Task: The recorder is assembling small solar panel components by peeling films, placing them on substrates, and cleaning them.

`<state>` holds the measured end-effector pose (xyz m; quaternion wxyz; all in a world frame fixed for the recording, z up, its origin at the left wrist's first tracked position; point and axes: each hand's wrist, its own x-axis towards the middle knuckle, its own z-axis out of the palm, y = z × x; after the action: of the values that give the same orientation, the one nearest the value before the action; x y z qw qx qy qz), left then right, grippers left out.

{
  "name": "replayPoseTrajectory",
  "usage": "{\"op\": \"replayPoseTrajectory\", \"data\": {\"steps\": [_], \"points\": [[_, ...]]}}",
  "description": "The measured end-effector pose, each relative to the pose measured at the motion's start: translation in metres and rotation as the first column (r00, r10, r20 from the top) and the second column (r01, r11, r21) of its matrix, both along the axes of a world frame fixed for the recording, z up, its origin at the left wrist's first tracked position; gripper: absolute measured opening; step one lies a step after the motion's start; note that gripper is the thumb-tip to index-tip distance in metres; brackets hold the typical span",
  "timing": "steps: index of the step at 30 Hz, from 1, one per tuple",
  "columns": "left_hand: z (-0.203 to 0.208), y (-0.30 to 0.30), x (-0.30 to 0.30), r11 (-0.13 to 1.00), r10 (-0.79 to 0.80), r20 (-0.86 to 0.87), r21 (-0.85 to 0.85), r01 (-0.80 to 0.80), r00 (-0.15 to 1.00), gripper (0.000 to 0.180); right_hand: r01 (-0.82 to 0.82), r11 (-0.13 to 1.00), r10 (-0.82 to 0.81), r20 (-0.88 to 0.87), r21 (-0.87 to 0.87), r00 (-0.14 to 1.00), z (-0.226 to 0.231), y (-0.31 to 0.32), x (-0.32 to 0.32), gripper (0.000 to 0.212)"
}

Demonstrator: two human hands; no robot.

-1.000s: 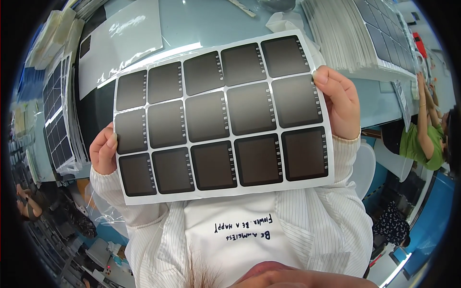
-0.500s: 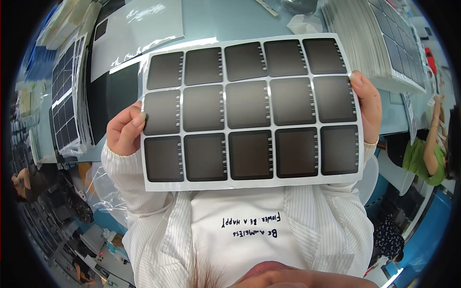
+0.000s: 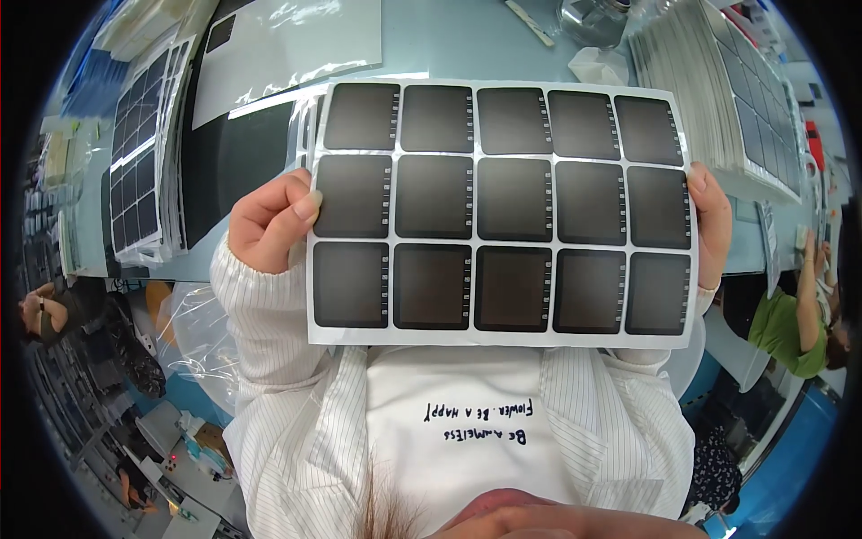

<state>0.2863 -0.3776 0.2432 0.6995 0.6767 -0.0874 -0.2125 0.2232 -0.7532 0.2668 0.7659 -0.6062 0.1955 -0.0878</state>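
Between both hands I hold up a white sheet (image 3: 503, 244) bearing rows of dark rounded squares, each with small light marks along one side. My left hand (image 3: 274, 220) pinches its left edge, thumb on the face and fingers folded behind. On the opposite edge my right hand (image 3: 711, 220) grips with the thumb at the rim; its other fingers are mostly hidden behind the sheet. The sheet is tilted up in front of my chest and covers part of the table edge.
A tall stack of similar sheets (image 3: 691, 94) stands at the right. More grid-patterned sheets (image 3: 139, 153) lie at the left, beside a black panel (image 3: 238, 175) and a large white sheet (image 3: 287, 54). At the back are a clear jar (image 3: 593, 20) and crumpled tissue (image 3: 600, 66). A co-worker in green (image 3: 795, 328) is at right.
The held sheet has shifted right in view and now sits more level, its glare reduced. Both hands moved with it and kept their hold.
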Motion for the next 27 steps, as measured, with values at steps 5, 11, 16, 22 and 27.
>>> {"op": "replayPoseTrajectory", "data": {"steps": [5,11,16,22,27], "points": [[0.01,0.0,-0.002,0.995,0.017,0.352,0.088,-0.051,0.936,0.017,-0.041,0.986,0.061,0.126,-0.16,0.99,0.014,-0.002,-0.01,0.017],[0.027,-0.001,-0.003,0.961,0.041,0.657,0.18,-0.209,0.753,0.013,0.152,0.828,0.095,0.402,-0.539,0.91,0.016,0.004,-0.006,0.013],[0.038,-0.006,-0.001,0.926,0.148,0.744,0.128,-0.356,0.652,0.014,0.275,0.772,0.062,0.499,-0.573,0.865,0.025,0.004,-0.001,0.014],[0.052,-0.013,0.005,0.935,0.1,0.8,0.128,-0.331,0.592,0.012,0.334,0.754,0.048,0.555,-0.565,0.83,0.035,-0.003,-0.002,0.014],[0.059,-0.018,0.013,0.948,0.072,0.812,0.125,-0.294,0.579,0.011,0.346,0.74,0.077,0.583,-0.577,0.809,0.044,-0.011,-0.006,0.013]]}}
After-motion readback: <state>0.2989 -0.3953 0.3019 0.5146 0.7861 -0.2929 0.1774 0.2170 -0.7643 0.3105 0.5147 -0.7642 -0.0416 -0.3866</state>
